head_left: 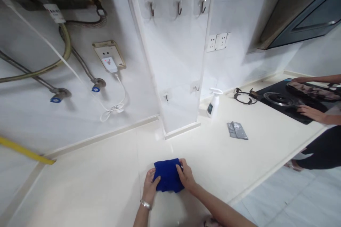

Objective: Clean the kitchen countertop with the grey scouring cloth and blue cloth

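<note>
Pale counter here, with a pillar jutting in at the back edge, a spray bottle just beside it and a grey packet lying farther out toward the front edge. Past those, someone's at the black hob. We've got the blue cloth over the counter's near side, left hand and right hand pinching opposite ends.

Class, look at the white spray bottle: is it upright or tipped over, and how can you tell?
Upright: the white spray bottle stands with its base on the counter and its spray head at the top.
</note>
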Demonstrator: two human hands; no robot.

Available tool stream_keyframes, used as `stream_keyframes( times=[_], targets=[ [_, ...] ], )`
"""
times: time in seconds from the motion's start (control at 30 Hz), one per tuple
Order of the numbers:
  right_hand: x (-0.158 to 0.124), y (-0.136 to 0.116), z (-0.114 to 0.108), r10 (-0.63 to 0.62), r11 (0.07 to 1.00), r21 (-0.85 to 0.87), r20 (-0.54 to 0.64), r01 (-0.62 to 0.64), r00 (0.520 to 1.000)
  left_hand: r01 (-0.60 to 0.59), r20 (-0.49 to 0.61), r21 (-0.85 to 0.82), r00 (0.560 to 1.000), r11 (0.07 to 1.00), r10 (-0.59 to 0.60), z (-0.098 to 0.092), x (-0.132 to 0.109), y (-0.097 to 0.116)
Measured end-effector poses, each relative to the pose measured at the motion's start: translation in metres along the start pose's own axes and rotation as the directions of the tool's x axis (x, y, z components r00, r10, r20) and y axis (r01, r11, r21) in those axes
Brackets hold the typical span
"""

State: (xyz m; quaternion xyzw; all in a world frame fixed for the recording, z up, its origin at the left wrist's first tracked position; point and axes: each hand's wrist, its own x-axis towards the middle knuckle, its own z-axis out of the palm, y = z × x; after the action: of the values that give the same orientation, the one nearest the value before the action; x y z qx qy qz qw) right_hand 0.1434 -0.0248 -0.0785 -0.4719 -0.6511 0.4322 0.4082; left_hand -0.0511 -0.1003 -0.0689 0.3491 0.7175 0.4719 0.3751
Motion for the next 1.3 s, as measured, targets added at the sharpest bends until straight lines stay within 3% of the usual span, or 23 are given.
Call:
stream_keyframes(
  times=[0.1, 0.2, 0.37, 0.5, 0.6, 0.73, 0.87, 0.97, 1.13, 1.3],
  targets=[
    [0.001, 0.001, -0.010, 0.038, 0.999, 0.004, 0.088, -0.038, 0.995, -0.006, -0.002, 0.021, 1.000, 1.000, 0.007, -0.002, -0.004, -0.003],
    [-0.001, 0.006, -0.014, 0.065, 0.998, -0.023, 0.153, -0.062, 0.986, -0.044, -0.073, 0.108, 0.996, 0.993, 0.052, -0.007, -0.014, -0.002],
    [-0.013, 0.014, -0.009, 0.002, 0.965, -0.261, 0.031, 0.006, 1.000, -0.088, -0.154, 0.324, 0.978, 0.942, 0.144, -0.012, -0.039, 0.006],
    [-0.022, 0.012, -0.014, -0.011, 0.911, -0.409, 0.083, 0.045, 0.996, -0.040, -0.127, 0.449, 0.986, 0.893, 0.108, 0.002, -0.047, 0.011],
    [-0.022, 0.007, -0.019, 0.042, 0.887, -0.462, 0.130, 0.023, 0.991, 0.007, -0.134, 0.538, 0.988, 0.843, 0.077, 0.013, -0.045, 0.016],
    [-0.015, 0.001, -0.021, 0.094, 0.877, -0.481, 0.148, -0.011, 0.984, -0.019, -0.070, 0.601, 0.995, 0.799, 0.076, 0.017, -0.035, 0.022],
    [-0.007, 0.003, -0.023, 0.159, 0.921, -0.377, 0.142, -0.095, 0.977, -0.061, 0.006, 0.590, 0.997, 0.805, 0.071, 0.003, -0.029, 0.026],
    [-0.009, 0.008, -0.026, 0.201, 0.938, -0.313, 0.154, -0.145, 0.967, -0.067, -0.005, 0.569, 0.996, 0.819, 0.084, -0.011, -0.030, 0.026],
    [-0.011, 0.008, -0.022, 0.096, 0.917, -0.394, 0.048, -0.069, 0.994, 0.057, -0.163, 0.581, 0.985, 0.812, 0.048, -0.011, -0.027, 0.023],
    [0.001, 0.001, -0.003, 0.026, 0.867, -0.497, 0.075, 0.015, 0.997, 0.081, -0.128, 0.562, 0.992, 0.823, -0.010, 0.010, -0.005, 0.023]
  ],
)
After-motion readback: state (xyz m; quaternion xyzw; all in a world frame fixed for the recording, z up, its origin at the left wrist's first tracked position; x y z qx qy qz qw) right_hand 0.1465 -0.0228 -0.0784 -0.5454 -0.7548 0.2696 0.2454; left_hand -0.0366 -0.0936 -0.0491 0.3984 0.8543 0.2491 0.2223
